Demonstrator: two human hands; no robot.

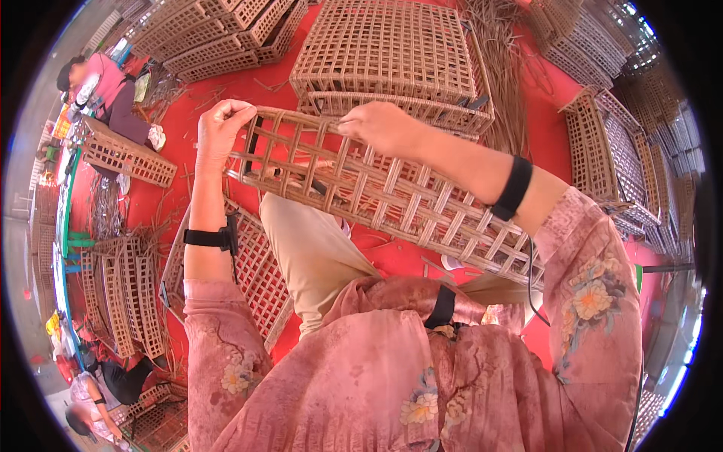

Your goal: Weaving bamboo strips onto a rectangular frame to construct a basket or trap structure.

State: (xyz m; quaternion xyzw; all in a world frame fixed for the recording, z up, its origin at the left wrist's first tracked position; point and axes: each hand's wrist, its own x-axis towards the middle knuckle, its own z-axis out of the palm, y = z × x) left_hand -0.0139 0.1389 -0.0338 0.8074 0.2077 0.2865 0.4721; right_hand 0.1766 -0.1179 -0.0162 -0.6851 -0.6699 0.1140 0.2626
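Evidently weaving is the work in hand. The left hand (224,126) is closed in a pinch on the far left corner of the woven piece (393,193), and the right hand (380,126) is nearly closed, its bent fingertips gripping the far edge farther right; whether either also pinches a loose strand, I cannot tell. The piece slants over the lap, from the far left down to the near right.

Judging by its look, most of it is done: crossed strands fill its length. The left end, with a dark bar (251,143) across it, has wider gaps, so edge finishing there is probably what is left.

Counting outward: two hands, one piece held, two wristbands, one on the left forearm (210,238) and one on the right (515,188). One lattice tray (260,275) leans beside the left leg. Straight ahead on the red floor (550,151) sit at least two stacked trays (384,56), with one bundle of loose strands (498,90) just right of them. Two co-workers are on the left: one far (117,98), beside one tray (129,153), and one near (94,399). The stacks far left (218,38) and right (621,162) overlap too much to count.
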